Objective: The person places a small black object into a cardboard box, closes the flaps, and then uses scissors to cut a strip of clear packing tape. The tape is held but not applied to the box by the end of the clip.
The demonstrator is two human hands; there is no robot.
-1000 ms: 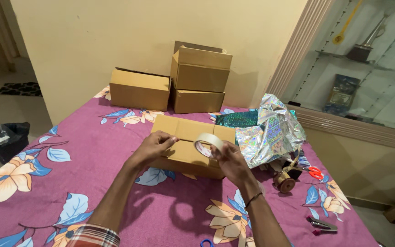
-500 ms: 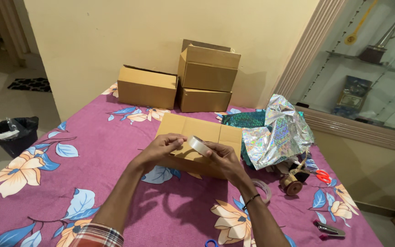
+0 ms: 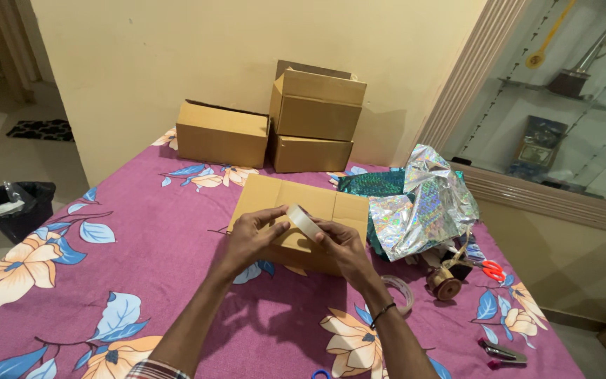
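Both hands grip 1 roll of tape (image 3: 304, 222) over the flat cardboard box (image 3: 320, 201) on the bed: left hand (image 3: 252, 237) pinching its edge, right hand (image 3: 341, 245) closed around it. Behind stand 3 boxes (image 3: 313, 116); shiny wrapping paper (image 3: 422, 207), scissors (image 3: 484, 267) and twine spool (image 3: 444, 284) lie right.

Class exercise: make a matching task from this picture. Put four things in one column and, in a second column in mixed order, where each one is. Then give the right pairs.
Things:
1. roll of tape
2. scissors
3. bin
4. foil wrapping paper

Places:
A. on the floor, left of the bed
B. heaped right of the closed box
C. between the left hand and right hand
D. near the bed's right edge, red-handled

Pairs: 1-C, 2-D, 3-A, 4-B
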